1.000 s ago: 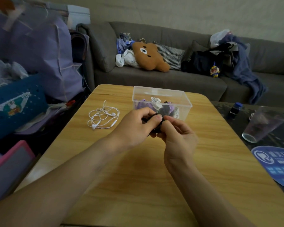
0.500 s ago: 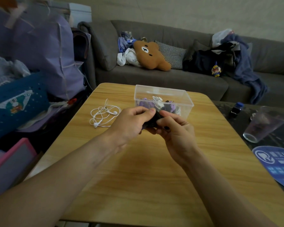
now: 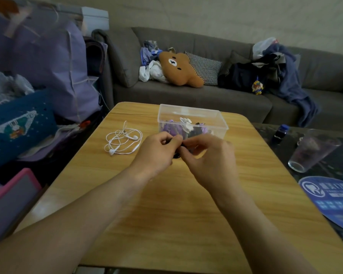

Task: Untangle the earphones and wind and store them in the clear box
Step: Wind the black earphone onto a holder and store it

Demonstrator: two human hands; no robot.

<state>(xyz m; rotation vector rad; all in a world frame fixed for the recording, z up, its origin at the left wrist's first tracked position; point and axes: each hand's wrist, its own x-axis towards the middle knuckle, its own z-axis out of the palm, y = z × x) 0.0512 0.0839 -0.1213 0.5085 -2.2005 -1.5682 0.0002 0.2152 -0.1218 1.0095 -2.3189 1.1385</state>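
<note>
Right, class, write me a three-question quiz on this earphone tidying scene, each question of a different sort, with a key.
1. True or false: the white earphones lie inside the clear box.
2. Which item do the left hand and right hand both hold? A) the drinking glass B) the black earphones C) the bear cushion
3. Fill in: the clear box stands on the wooden ____.

Key: 1 false, they lie on the table left of the box; 2 B; 3 table.
</note>
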